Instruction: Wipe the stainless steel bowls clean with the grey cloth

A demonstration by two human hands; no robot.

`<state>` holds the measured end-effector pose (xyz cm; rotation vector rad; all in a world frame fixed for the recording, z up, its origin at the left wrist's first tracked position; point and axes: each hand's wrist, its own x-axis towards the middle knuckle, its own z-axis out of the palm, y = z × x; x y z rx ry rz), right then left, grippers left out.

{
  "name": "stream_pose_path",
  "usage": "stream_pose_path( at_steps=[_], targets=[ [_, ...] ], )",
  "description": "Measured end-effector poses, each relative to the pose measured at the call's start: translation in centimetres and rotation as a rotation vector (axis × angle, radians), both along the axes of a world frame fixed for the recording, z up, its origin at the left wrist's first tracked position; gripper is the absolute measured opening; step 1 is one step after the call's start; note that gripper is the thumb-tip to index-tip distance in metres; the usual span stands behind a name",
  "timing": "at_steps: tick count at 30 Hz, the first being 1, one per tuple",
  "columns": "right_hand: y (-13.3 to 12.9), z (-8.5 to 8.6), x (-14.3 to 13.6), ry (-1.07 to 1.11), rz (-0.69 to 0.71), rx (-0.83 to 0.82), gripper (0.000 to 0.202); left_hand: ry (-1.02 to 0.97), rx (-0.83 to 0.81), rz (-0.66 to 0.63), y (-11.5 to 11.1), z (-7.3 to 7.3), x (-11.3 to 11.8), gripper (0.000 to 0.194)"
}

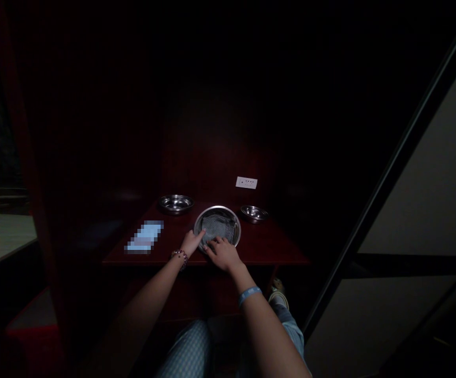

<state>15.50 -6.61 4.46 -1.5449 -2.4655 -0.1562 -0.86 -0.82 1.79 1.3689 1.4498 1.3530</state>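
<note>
A round stainless steel bowl [237,224] is tilted toward me near the table's front edge. A grey, mesh-like cloth [219,227] lies spread inside it. My left hand [190,243] is closed on the bowl's left rim, with the thumb over the inner side. At the near rim, my right hand [224,254] rests on the lower part of the cloth, its fingers apart and slightly bent. The undersides of both hands are hidden.
The dark red table [180,252] carries a metal bowl [176,205] at the back left and a smaller one [254,213] at the back right. A pixelated bright rectangle [145,237] lies left. A white socket plate [246,182] is on the back wall.
</note>
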Motion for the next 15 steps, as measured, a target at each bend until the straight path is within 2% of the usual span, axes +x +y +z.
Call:
stream_pose_path(
  at_steps=[5,9,12,15],
  targets=[
    [0.5,-0.4,0.2,0.004,0.014,0.047,0.043,0.026,-0.041,0.016,0.2,-0.2,-0.1,0.032],
    [0.8,-0.5,0.2,-0.008,0.040,0.103,0.040,0.034,-0.026,-0.025,0.5,-0.6,-0.2,0.034],
    [1.1,0.0,0.0,-0.040,0.051,0.112,0.038,0.033,-0.022,-0.031,0.7,-0.8,-0.3,0.034],
    [1.4,0.7,-0.1,-0.085,0.005,0.134,0.038,0.030,-0.034,-0.025,0.9,-1.1,-0.2,0.039]
  ],
)
